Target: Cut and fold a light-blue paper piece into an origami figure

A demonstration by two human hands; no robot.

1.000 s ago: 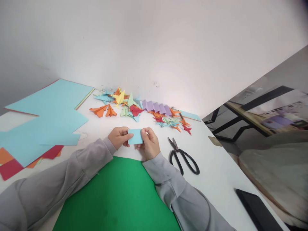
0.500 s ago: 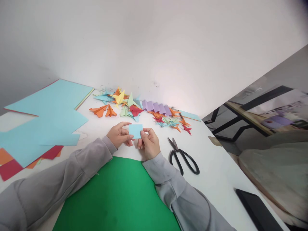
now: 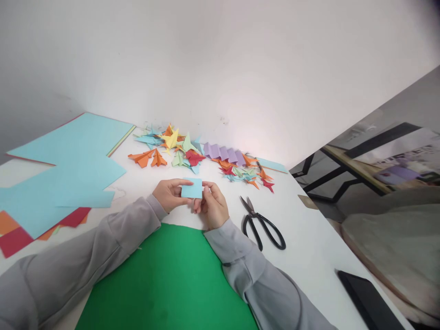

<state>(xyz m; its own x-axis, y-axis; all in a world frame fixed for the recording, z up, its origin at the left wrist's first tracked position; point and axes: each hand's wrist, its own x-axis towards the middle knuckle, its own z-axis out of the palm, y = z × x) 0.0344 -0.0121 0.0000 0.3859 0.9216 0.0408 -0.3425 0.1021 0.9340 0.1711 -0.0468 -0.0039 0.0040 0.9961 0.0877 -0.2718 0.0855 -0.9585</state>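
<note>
White table (image 3: 309, 243) is standing against a pale wall (image 3: 220, 68), and between the two hands a small light-blue paper (image 3: 191, 189) is being held up: the left hand (image 3: 167, 195) is pinching its upper and lower edges, while the right hand (image 3: 216, 208) is keeping its fingers at the right edge, their grip not showing clearly. Being probably light, thin and easily creased, it is asking for a soft hold along the edges. Compared with half a second ago, the left forefinger is lying over the top edge, and the right thumb is covering less paper.
</note>
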